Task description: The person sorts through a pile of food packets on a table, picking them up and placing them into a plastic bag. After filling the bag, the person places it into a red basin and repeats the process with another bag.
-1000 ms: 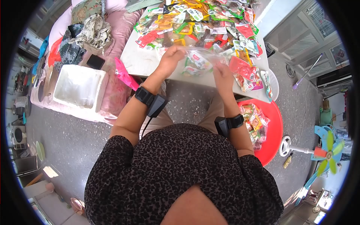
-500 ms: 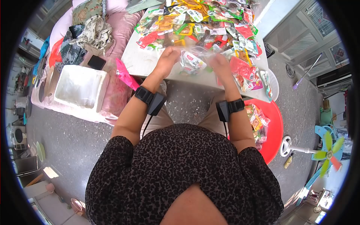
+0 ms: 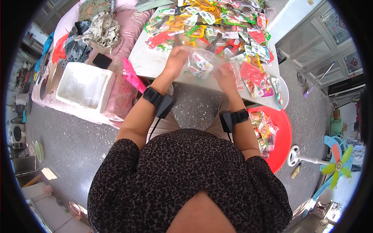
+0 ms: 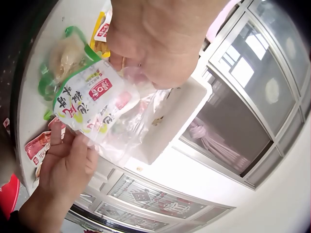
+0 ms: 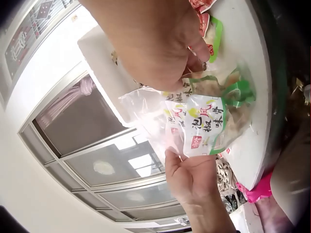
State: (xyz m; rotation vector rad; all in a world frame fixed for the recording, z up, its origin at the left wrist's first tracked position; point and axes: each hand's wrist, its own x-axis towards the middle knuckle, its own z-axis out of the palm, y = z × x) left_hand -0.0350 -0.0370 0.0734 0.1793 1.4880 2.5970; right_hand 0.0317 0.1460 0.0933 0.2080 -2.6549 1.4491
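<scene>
Packets of white printed plastic with green edges (image 5: 201, 124) sit inside a clear, thin plastic bag (image 3: 203, 64) above the white surface (image 3: 149, 60), near its front edge. Our left hand (image 3: 177, 62) and right hand (image 3: 226, 76) stand apart, each pinching one side of the bag. We expect it light, limp and slippery, best held by the film at both sides. A loose, multicoloured heap of packets (image 3: 219, 25) crowds the space beyond; red flat packets (image 3: 254, 73) beside our right hand could catch it.

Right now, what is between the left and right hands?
In the head view, a clear plastic bag and white-labelled packets lie between the left hand and the right hand.
</scene>
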